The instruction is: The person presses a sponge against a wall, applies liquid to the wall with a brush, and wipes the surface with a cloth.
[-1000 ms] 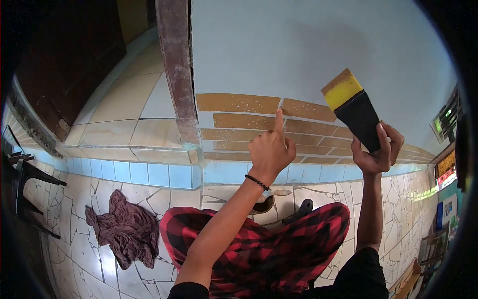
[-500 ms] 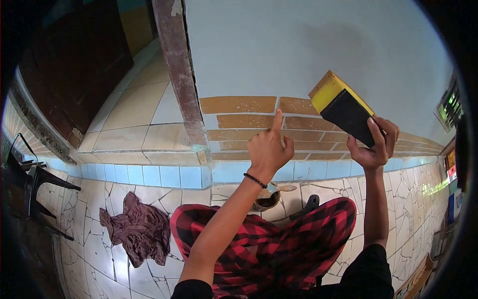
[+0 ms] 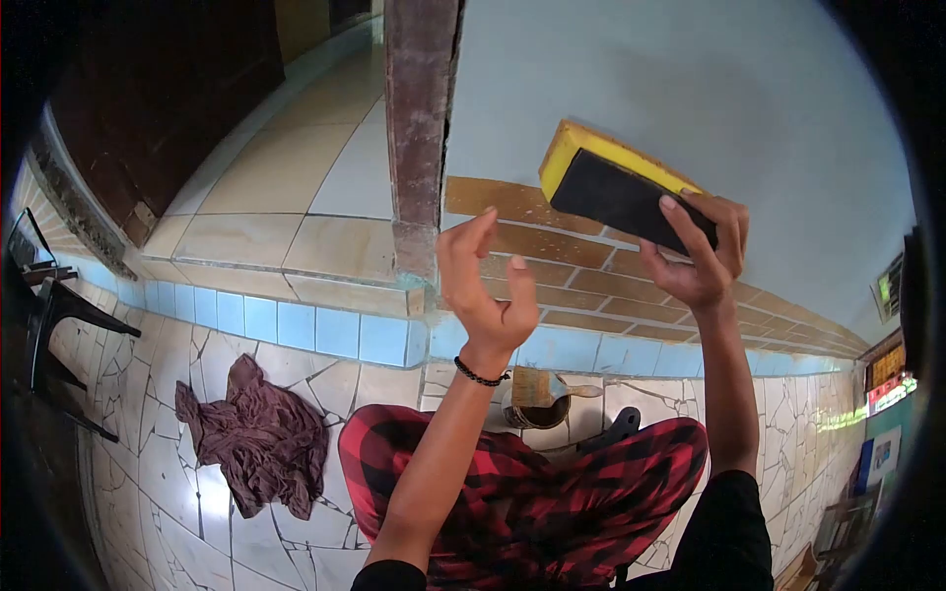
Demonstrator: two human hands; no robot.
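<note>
1. Our right hand (image 3: 702, 258) grips the lower right end of a yellow and black block (image 3: 626, 205), thumb and fingers closed around its sides.
2. We hold the block tilted in front of the pale wall (image 3: 690, 89), its black face toward us and its yellow layer along the upper edge; we cannot tell whether it touches the wall.
3. Our left hand (image 3: 485, 300) is released, fingers loosely curled and thumb apart, near the wooden post (image 3: 418, 128). A dark beaded bracelet (image 3: 480, 372) circles that wrist.
4. Brown brick shapes (image 3: 552, 244) with pale lines between them run along the lower wall, above a row of blue tiles (image 3: 320, 332).
5. Beyond our red and black checked trousers (image 3: 522, 492), a brush (image 3: 537, 387) rests across a small container (image 3: 532, 418).
6. A crumpled dark cloth (image 3: 258, 438) lies on the floor to our left.
</note>
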